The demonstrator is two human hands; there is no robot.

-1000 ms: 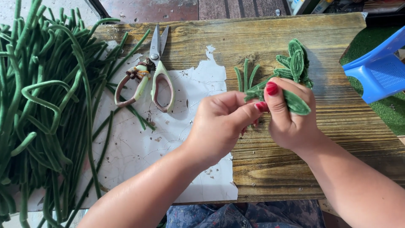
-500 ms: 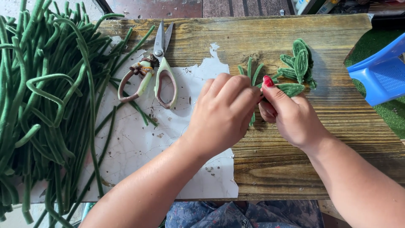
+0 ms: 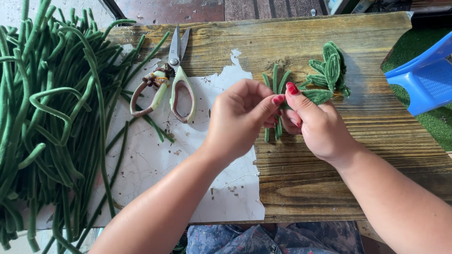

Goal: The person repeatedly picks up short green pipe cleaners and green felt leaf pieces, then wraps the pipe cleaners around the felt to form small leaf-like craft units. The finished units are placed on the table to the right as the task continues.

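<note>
My left hand and my right hand meet over the wooden table, fingertips pinched together on a bunch of short green fuzzy stems that fan out above the fingers. The right thumb has a red nail. Just beyond the right hand lies a small pile of folded green fuzzy loops. Part of the stems is hidden behind my fingers.
A big heap of long green fuzzy stems covers the left side. Scissors with worn handles lie shut on the peeling white patch. A blue plastic stool stands at the right on green turf.
Both hands have shifted slightly; the left hand has come over the stems and the fingertips of both now pinch the bunch together. The folded piece held a second ago is no longer lifted.
</note>
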